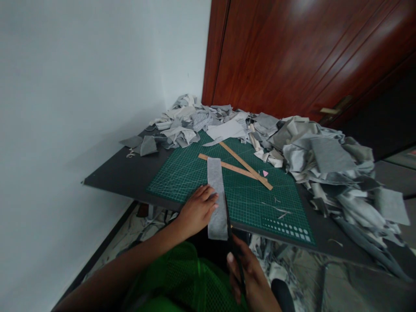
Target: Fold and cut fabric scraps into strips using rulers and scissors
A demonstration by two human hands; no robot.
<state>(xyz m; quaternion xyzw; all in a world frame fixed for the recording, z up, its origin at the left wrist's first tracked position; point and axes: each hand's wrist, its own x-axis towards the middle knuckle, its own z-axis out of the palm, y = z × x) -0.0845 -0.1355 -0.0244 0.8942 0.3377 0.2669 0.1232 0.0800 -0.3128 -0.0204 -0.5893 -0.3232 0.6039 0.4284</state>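
Note:
A long grey fabric strip [214, 173] lies lengthwise on the green cutting mat [175, 173], its near end hanging past the table edge toward me. My left hand [199, 210] rests on the strip's left side with its fingers stretched out over the cloth. Black scissors [229, 221] are gripped in my right hand [248, 273], below the table edge. Their blades point away from me along the strip's right edge; how far apart the blades are I cannot make out. Beyond the strip, two wooden rulers [245, 164] cross on the mat, one passing behind the strip's far end.
Piles of grey and off-white fabric scraps [325, 147] cover the table's back and right side. A pink triangular piece [265, 173] and thin cloth trimmings [280, 210] lie on the mat. A white wall [97, 65] stands left, a wooden door [276, 56] behind. Scraps litter the floor.

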